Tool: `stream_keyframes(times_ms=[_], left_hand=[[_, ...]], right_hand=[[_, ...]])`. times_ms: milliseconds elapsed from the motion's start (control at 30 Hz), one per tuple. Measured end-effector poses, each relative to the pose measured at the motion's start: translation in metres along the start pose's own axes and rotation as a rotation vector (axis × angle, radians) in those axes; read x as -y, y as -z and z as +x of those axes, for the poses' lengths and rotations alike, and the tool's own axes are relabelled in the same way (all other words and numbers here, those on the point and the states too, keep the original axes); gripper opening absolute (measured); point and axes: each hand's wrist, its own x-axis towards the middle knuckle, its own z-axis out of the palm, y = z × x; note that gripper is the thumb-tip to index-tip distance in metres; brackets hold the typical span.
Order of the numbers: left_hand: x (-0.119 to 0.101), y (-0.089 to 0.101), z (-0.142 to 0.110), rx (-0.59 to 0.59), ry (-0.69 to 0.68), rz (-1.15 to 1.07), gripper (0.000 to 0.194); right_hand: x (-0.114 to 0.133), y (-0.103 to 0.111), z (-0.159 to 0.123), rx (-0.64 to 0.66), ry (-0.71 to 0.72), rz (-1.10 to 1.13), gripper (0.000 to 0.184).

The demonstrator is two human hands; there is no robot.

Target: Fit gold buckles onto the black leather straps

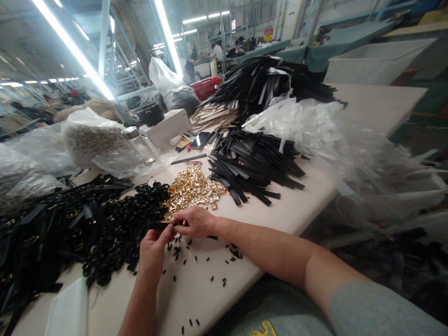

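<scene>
My left hand (153, 242) is closed on a black strap (158, 225), which sticks out past its fingertips to the left. Meeting it from the right, my right hand (196, 221) pinches the same strap near its other end; my fingers partly cover that end. Just beyond my hands lies a heap of gold buckles (192, 186). To its left is a pile of small black loops (122, 228). Flat black straps (250, 161) are heaped behind and right of the buckles. Small black bits (184, 262) are scattered on the table near my wrists.
Finished-looking straps with buckles (45, 228) cover the table's left side. A glass jar (139, 145), a phone (200, 140) and a white box (168, 128) stand farther back. Clear plastic bags (311, 126) hang over the right edge. A white tray (68, 308) lies front left.
</scene>
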Motion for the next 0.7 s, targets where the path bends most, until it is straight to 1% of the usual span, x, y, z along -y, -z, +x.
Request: stream_keyframes(times_ms=[133,267,433,533,700], left_hand=[[0.0,0.003,0.0,0.001,-0.087,0.015,0.046],[0.001,0.006,0.002,-0.003,-0.125,0.009,0.037],[0.007,0.011,0.005,0.009,-0.129,0.04,0.036],[0.01,0.013,0.007,0.008,-0.118,0.058,0.037],[0.009,0.011,0.008,0.01,-0.077,0.02,0.041]], right_hand=[[0.0,0.002,0.0,0.004,0.039,0.007,0.016],[0.001,0.001,0.0,0.015,0.042,-0.031,0.016],[-0.003,-0.006,0.001,-0.01,0.041,-0.059,0.015],[-0.004,-0.008,0.001,-0.027,0.009,-0.044,0.016],[-0.001,-0.007,0.0,-0.059,-0.014,0.018,0.014]])
